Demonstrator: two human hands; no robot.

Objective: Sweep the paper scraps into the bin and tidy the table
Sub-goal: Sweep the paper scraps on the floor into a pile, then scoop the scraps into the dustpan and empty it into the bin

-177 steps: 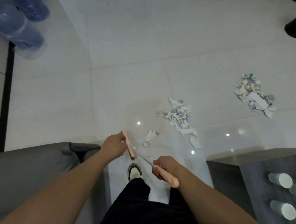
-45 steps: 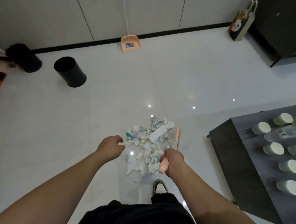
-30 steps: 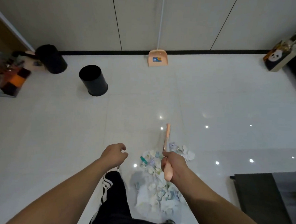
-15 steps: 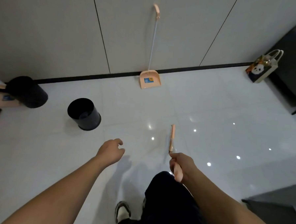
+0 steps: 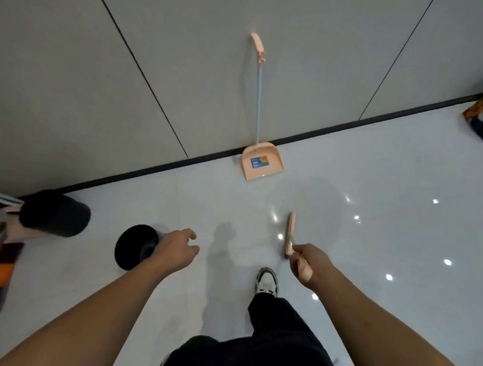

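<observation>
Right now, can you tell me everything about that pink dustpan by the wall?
The dustpan is peach-pink and looks like plastic. It has a scoop-shaped pan with a blue and orange sticker on it, a row of comb teeth along its back edge, and a long thin pale pole that ends in a curved pink grip. It stands on the shiny white floor with its pole leaning upright against the grey wall, its mouth facing into the room. No hand touches it.
</observation>
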